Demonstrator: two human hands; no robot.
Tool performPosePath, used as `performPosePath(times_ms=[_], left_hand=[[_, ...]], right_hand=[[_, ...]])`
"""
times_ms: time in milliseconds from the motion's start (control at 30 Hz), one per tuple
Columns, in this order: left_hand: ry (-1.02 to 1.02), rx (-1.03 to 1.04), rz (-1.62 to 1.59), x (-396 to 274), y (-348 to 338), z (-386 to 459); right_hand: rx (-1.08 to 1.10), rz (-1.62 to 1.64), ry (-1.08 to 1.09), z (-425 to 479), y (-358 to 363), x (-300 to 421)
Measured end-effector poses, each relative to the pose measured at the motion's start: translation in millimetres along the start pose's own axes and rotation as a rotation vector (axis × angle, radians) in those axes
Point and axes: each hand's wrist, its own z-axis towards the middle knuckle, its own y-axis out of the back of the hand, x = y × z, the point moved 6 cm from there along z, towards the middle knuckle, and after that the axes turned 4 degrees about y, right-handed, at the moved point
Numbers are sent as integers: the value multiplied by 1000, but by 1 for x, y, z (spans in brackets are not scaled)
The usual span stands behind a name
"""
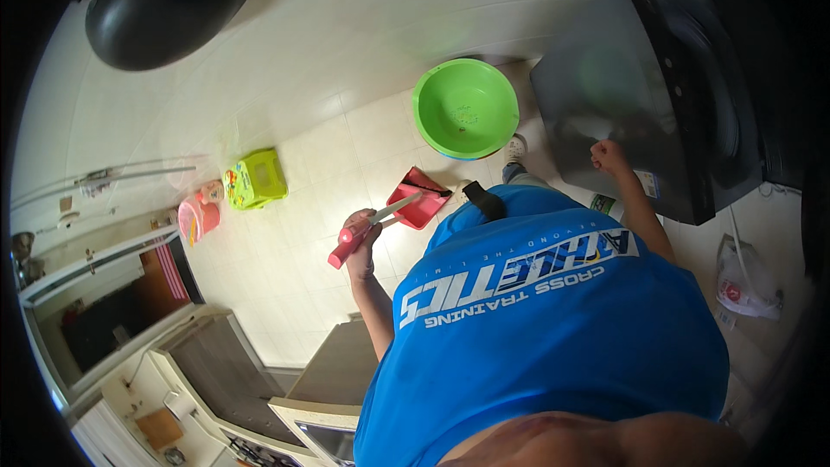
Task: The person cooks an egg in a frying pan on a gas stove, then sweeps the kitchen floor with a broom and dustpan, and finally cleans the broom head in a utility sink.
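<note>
My left hand is closed around two pink-ended handles, those of a broom and a red dustpan. The dustpan is low over the tiled floor, and the broom's dark bristles lie across it; whether the pan touches the floor I cannot tell. My right hand is curled into a fist in front of the side of a dark grey washing machine. Nothing shows in that fist, and contact with the machine cannot be made out.
A green plastic basin stands by the wall, beside my shoe. Further left are a yellow-green plastic stool and a pink bucket. A plastic bag lies right; cabinets stand lower left. A large black rounded object juts out upper left.
</note>
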Motion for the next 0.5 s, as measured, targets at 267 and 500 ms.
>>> performPosePath(times_ms=[267, 500], left_hand=[[-2, -28, -25, 29, 29, 8], [-3, -72, -44, 34, 38, 0]], right_hand=[[233, -375, -27, -7, -39, -35], [193, -372, -70, -24, -29, -23]])
